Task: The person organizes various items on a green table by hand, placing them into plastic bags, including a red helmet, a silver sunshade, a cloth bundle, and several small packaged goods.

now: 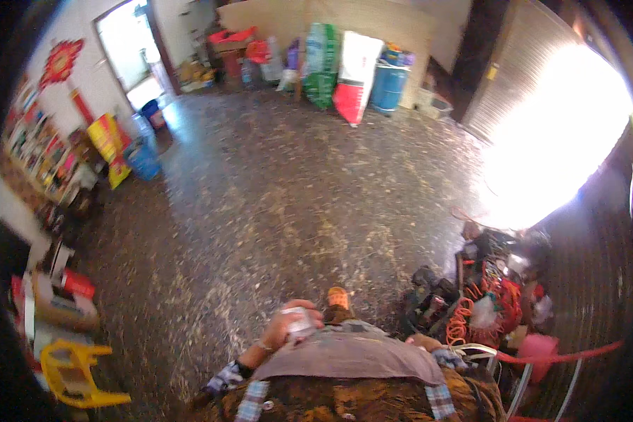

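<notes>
My left hand (280,329) is in front of my body with its fingers closed around a small pale, shiny object (302,321). Blur hides what kind of thing it is. My right hand (422,342) is low at my right side, by the edge of my grey-brown apron (352,355). Its fingers are too unclear to read. Below and between the hands, the apron covers my front, and one orange shoe (337,295) shows past it on the speckled floor (288,211).
A heap of tools with coiled orange hose (459,320) lies to the right, beside a red-edged metal frame (563,355). At left stand a yellow plastic stool (77,373) and cardboard boxes (67,306). Sacks (359,70) and a blue drum (389,88) line the far wall.
</notes>
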